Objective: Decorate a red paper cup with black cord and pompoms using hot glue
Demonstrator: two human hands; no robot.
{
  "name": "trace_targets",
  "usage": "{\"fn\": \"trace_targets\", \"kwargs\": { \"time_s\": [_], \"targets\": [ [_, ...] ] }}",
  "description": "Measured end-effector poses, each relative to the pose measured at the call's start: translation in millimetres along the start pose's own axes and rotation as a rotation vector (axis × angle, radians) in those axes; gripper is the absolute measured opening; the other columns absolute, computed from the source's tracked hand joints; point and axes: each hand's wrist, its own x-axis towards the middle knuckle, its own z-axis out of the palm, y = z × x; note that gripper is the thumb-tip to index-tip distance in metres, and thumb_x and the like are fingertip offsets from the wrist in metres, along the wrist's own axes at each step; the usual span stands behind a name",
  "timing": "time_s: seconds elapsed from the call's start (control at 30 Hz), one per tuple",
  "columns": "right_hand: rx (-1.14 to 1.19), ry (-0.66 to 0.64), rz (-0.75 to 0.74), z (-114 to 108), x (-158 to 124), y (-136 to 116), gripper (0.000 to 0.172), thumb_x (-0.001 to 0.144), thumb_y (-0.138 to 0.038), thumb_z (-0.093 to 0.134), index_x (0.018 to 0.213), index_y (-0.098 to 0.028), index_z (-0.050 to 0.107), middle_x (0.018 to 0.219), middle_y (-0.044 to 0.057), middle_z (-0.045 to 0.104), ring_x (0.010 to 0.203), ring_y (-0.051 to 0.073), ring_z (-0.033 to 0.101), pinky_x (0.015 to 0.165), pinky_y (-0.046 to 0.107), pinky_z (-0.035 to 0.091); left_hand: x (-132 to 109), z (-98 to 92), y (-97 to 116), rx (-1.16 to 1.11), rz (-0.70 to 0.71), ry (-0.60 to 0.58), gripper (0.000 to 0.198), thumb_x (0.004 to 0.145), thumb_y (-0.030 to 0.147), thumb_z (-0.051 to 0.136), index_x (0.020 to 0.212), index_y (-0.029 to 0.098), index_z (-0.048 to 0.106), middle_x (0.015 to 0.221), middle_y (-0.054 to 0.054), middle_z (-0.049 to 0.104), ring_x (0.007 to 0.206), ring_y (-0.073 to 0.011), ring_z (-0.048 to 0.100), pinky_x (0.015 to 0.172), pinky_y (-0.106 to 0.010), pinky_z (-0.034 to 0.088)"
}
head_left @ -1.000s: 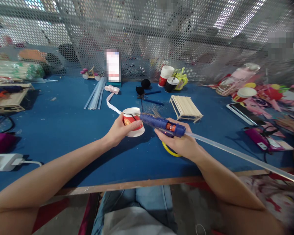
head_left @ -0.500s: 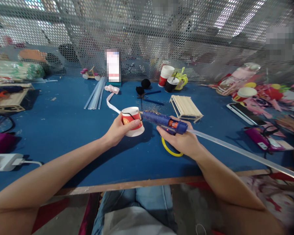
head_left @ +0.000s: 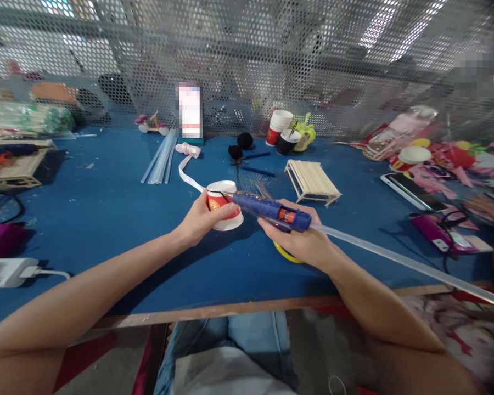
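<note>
Left grip (head_left: 198, 219) pinching red-and-white paper cup (head_left: 225, 224) between thumb and fingers over the table (head_left: 222, 274), right grip (head_left: 313, 241) wrapped round blue glue gun (head_left: 257, 205), nozzle at cup rim just right of left grip, contact unclear, small wooden rack (head_left: 313, 178) beyond right grip.

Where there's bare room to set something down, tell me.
Bare blue table shows between the glue sticks and left forearm, and between left and right forearm. Crowded: the right side, with phone, purple box, pink scraps.
</note>
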Motion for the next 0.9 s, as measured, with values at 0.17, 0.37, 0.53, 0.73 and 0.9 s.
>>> {"fn": "trace_targets", "kwargs": {
  "time_s": [0.17,0.37,0.53,0.73,0.9],
  "targets": [
    [0.015,-0.016,-0.005,0.6,1.4,-1.4,0.011,0.078,-0.028,0.063,0.075,-0.020,0.057,0.063,-0.004,0.054,0.053,0.009,0.048,0.052,0.023,0.042,-0.6,0.0,-0.8,-0.001,0.004,-0.012,0.050,0.066,0.029,0.076,0.110,0.017,0.056,0.104,-0.006,0.065,0.092,-0.0192,0.061,0.086,-0.036,0.047],
    [-0.023,0.011,-0.025,0.0,1.2,1.3,0.014,0.077,-0.029,0.063,0.070,-0.020,0.055,0.061,-0.004,0.053,0.052,0.010,0.047,0.050,0.023,0.041,0.1,-0.4,-0.6,-0.010,0.000,0.007,0.049,0.065,0.029,0.077,0.109,0.018,0.056,0.104,-0.006,0.066,0.092,-0.0197,0.062,0.086,-0.036,0.047],
    [-0.006,0.015,-0.010,-0.2,0.9,0.8,0.013,0.077,-0.029,0.064,0.072,-0.020,0.055,0.062,-0.004,0.053,0.053,0.009,0.047,0.051,0.023,0.041,0.5,0.2,-0.4,0.006,-0.004,0.006,0.049,0.065,0.029,0.077,0.108,0.017,0.056,0.102,-0.006,0.065,0.091,-0.0184,0.062,0.086,-0.035,0.047],
    [0.016,-0.018,0.019,-0.1,1.4,-3.3,0.012,0.078,-0.030,0.063,0.074,-0.020,0.056,0.063,-0.003,0.054,0.054,0.010,0.048,0.052,0.024,0.042,-0.1,-0.5,-2.3,0.019,0.004,0.005,0.049,0.065,0.029,0.077,0.109,0.018,0.056,0.102,-0.005,0.065,0.091,-0.0189,0.061,0.085,-0.035,0.047],
    [0.008,0.013,0.004,1.2,0.6,0.6,0.013,0.077,-0.030,0.064,0.073,-0.020,0.056,0.063,-0.003,0.055,0.053,0.010,0.049,0.051,0.023,0.042,0.8,-2.0,-2.3,0.010,0.005,0.008,0.050,0.065,0.029,0.077,0.109,0.018,0.057,0.103,-0.006,0.066,0.091,-0.0194,0.062,0.086,-0.036,0.047]
  ]
}}
